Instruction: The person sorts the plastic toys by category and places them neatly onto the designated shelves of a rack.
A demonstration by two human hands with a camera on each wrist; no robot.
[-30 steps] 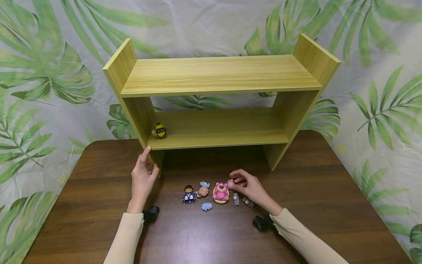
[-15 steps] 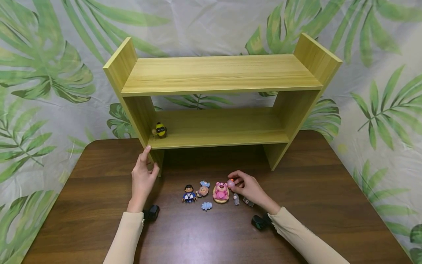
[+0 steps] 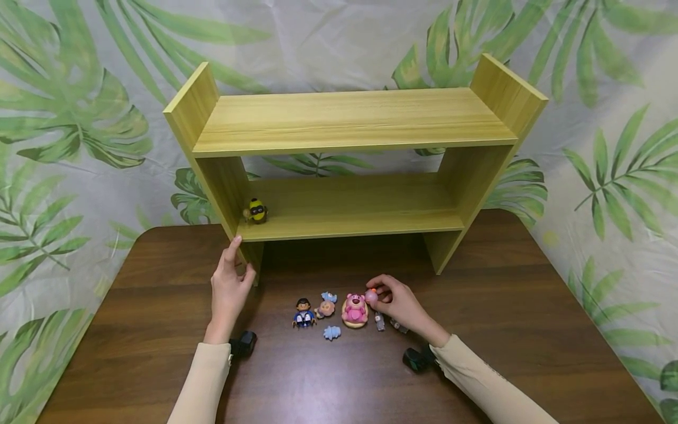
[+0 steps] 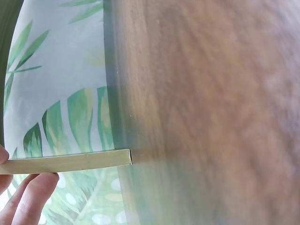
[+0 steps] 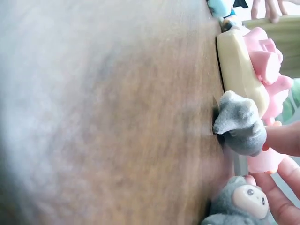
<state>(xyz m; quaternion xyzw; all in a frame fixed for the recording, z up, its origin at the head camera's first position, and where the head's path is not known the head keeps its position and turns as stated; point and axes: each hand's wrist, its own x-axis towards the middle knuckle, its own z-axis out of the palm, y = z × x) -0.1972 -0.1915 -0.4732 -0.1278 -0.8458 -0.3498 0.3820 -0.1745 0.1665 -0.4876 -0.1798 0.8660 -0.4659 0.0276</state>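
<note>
My left hand (image 3: 229,288) holds the front edge of the wooden shelf's left side panel (image 4: 70,161), fingers on either side of it. On the table, my right hand (image 3: 402,303) pinches a small pink figurine (image 3: 372,295) with an orange tip, partly hidden by the fingers. Just left of it lies a pink bear figurine (image 3: 355,310) on a cream base. Two grey fuzzy figurines, one nearer (image 5: 240,123) and one with a pale face (image 5: 251,201), are beside the right hand. A yellow and black figurine (image 3: 258,211) stands at the left end of the middle shelf.
The two-tier wooden shelf (image 3: 349,121) stands at the back of the dark table (image 3: 339,377). A blue-suited doll (image 3: 304,313), a peach-coloured figurine (image 3: 325,308) and a pale blue figurine (image 3: 332,333) lie between the hands. A leaf-patterned cloth (image 3: 598,176) hangs behind.
My right hand has shifted very slightly left, still with the pink figurine between its fingers. The left hand stays at the shelf panel.
</note>
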